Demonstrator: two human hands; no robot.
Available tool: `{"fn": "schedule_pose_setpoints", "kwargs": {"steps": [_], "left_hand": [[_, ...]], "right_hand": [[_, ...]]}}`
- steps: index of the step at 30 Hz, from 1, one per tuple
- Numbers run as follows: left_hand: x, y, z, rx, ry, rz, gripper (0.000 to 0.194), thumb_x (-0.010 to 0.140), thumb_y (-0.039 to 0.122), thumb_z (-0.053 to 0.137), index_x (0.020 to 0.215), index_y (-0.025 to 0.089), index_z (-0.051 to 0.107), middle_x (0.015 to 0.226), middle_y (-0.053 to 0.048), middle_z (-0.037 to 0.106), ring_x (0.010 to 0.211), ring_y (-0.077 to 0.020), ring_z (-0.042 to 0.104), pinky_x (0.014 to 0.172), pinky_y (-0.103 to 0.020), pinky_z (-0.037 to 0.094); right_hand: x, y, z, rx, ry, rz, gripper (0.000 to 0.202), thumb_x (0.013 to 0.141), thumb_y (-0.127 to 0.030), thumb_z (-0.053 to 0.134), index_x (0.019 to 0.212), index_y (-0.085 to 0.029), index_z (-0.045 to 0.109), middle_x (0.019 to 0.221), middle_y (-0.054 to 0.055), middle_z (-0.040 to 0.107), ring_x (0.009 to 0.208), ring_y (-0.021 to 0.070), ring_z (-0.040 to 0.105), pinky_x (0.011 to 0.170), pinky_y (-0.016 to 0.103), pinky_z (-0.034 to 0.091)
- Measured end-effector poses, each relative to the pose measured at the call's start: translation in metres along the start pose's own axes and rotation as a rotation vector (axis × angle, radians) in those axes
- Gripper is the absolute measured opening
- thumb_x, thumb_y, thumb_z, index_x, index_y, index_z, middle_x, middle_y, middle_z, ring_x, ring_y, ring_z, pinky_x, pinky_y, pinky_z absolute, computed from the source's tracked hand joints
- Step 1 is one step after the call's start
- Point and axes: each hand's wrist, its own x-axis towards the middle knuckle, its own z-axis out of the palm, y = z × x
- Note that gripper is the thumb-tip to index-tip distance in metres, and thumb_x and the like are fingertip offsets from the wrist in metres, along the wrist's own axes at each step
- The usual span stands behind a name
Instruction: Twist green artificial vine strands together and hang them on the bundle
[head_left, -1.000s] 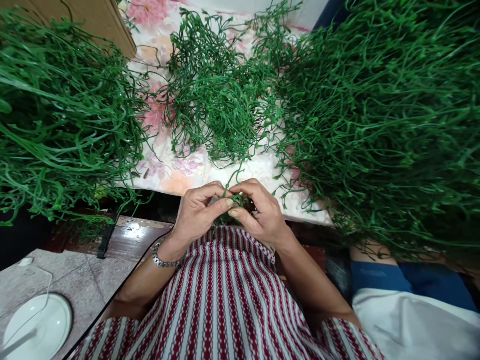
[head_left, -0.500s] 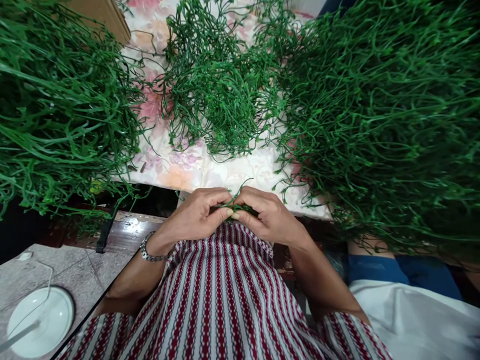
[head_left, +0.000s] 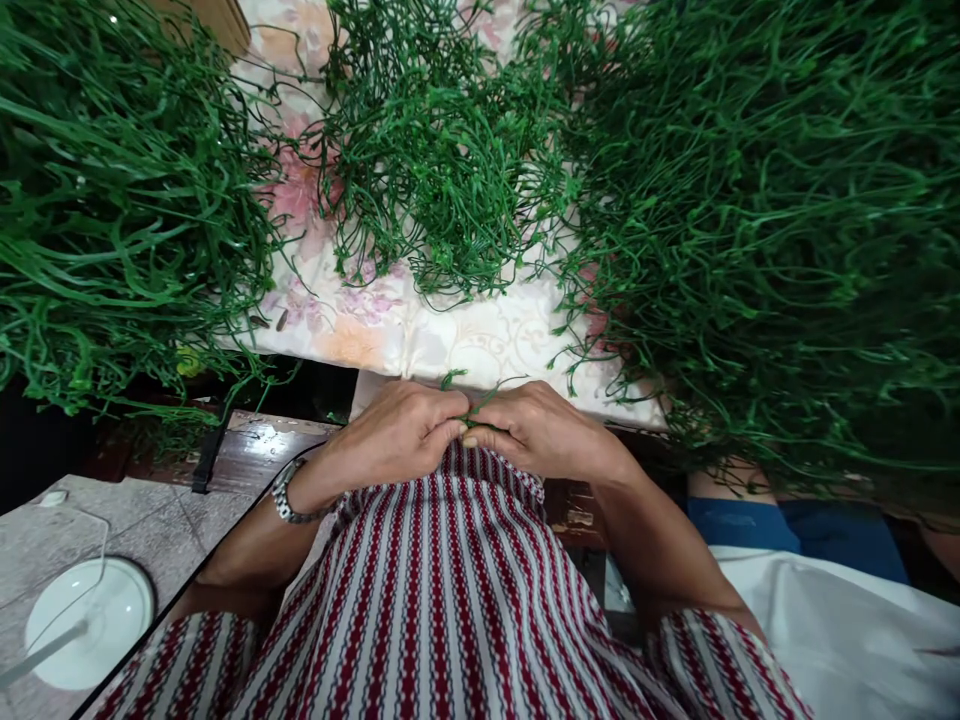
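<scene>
Thin green curly stems [head_left: 453,380] pinched between left hand [head_left: 405,430] and right hand [head_left: 551,430], handling seemingly midway; beyond hands, loose green heap [head_left: 465,180] on floral-covered tabletop [head_left: 487,340], flanked by larger green piles [head_left: 780,240]; worked share unclear.

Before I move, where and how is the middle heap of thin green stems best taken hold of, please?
I would cup the middle heap of thin green stems around its dense near part, coming from the near side across the bare strip of white floral cloth. Its stems look tangled, and its right side runs into the large green heap, which would likely snag.
</scene>
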Motion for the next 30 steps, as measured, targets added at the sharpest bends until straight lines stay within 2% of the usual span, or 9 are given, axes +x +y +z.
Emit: {"fn": "schedule_pose_setpoints", "kwargs": {"steps": [3, 6, 10, 12, 15, 18, 21, 26, 30], "left_hand": [[0.0, -0.001, -0.005, -0.053, -0.078, 0.038, 0.024, 0.081, 0.012, 0.044, 0.057, 0.015, 0.041, 0.052, 0.005, 0.034, 0.049, -0.0076, 0.032, 0.052, -0.024, 0.024], [0.001, -0.006, -0.007, -0.254, -0.108, 0.19, 0.03, 0.082, 0.013, 0.047, 0.053, 0.015, 0.041, 0.05, 0.005, 0.033, 0.047, -0.0067, 0.032, 0.049, -0.023, 0.025], [0.0, -0.012, -0.001, -0.589, -0.032, 0.341, 0.027, 0.084, 0.021, 0.053, 0.058, 0.012, 0.056, 0.05, 0.002, 0.045, 0.046, -0.0066, 0.039, 0.047, -0.022, 0.03], [-0.001, -0.014, 0.003, -0.709, 0.03, 0.333, 0.021, 0.082, 0.022, 0.057, 0.065, 0.011, 0.063, 0.052, 0.0, 0.051, 0.046, -0.007, 0.042, 0.046, -0.021, 0.032], [-0.001, -0.013, 0.005, -0.858, 0.064, 0.259, 0.02, 0.078, 0.025, 0.063, 0.066, 0.01, 0.068, 0.051, -0.001, 0.054, 0.044, -0.0073, 0.043, 0.044, -0.021, 0.033], [-0.001, -0.011, 0.005, -0.953, 0.029, 0.149, 0.024, 0.075, 0.032, 0.066, 0.062, 0.013, 0.07, 0.049, -0.002, 0.057, 0.042, -0.0082, 0.044, 0.043, -0.022, 0.035], [-0.002, -0.012, 0.007, -0.991, -0.02, 0.073, 0.025, 0.071, 0.037, 0.068, 0.06, 0.015, 0.071, 0.049, -0.003, 0.059, 0.042, -0.0099, 0.046, 0.043, -0.024, 0.038], [-0.004, -0.013, 0.012, -1.024, -0.009, 0.037, 0.029, 0.071, 0.044, 0.067, 0.066, 0.016, 0.073, 0.056, -0.007, 0.065, 0.047, -0.0137, 0.054, 0.046, -0.026, 0.044], [-0.004, -0.01, 0.013, -1.039, 0.01, 0.083, 0.023, 0.073, 0.038, 0.067, 0.067, 0.017, 0.073, 0.057, -0.006, 0.065, 0.047, -0.0117, 0.053, 0.046, -0.025, 0.043]], "right_hand": [[-0.003, 0.001, -0.002, 0.071, 0.013, -0.057, 0.035, 0.091, -0.035, 0.045, 0.066, -0.015, 0.058, 0.056, -0.002, 0.051, 0.051, 0.007, 0.039, 0.052, 0.022, 0.021], [-0.003, 0.001, -0.002, 0.251, 0.015, -0.205, 0.039, 0.092, -0.037, 0.043, 0.063, -0.015, 0.055, 0.054, -0.003, 0.047, 0.05, 0.0063, 0.037, 0.052, 0.02, 0.026], [0.003, 0.001, 0.013, 0.556, 0.135, -0.393, 0.04, 0.092, -0.035, 0.044, 0.058, -0.015, 0.047, 0.053, -0.004, 0.039, 0.05, 0.0061, 0.037, 0.052, 0.019, 0.031], [0.006, 0.001, 0.024, 0.626, 0.236, -0.383, 0.042, 0.091, -0.038, 0.045, 0.055, -0.016, 0.043, 0.051, -0.005, 0.035, 0.047, 0.0057, 0.033, 0.048, 0.02, 0.028], [0.009, -0.001, 0.037, 0.677, 0.344, -0.339, 0.046, 0.09, -0.045, 0.043, 0.054, -0.016, 0.041, 0.05, -0.004, 0.035, 0.045, 0.0053, 0.033, 0.045, 0.02, 0.027], [0.009, -0.001, 0.045, 0.753, 0.342, -0.306, 0.049, 0.088, -0.049, 0.046, 0.051, -0.017, 0.041, 0.047, -0.004, 0.036, 0.042, 0.0051, 0.032, 0.043, 0.02, 0.029], [0.007, -0.002, 0.049, 0.902, 0.309, -0.276, 0.046, 0.084, -0.049, 0.052, 0.052, -0.016, 0.05, 0.045, -0.003, 0.043, 0.04, 0.006, 0.038, 0.043, 0.02, 0.032], [0.008, -0.005, 0.052, 1.093, 0.311, -0.137, 0.05, 0.075, -0.061, 0.055, 0.054, -0.016, 0.057, 0.046, 0.001, 0.053, 0.041, 0.0082, 0.048, 0.042, 0.02, 0.038], [0.011, -0.011, 0.054, 1.132, 0.3, -0.168, 0.049, 0.076, -0.061, 0.054, 0.053, -0.017, 0.054, 0.044, -0.001, 0.053, 0.04, 0.0076, 0.049, 0.041, 0.019, 0.039]]}}
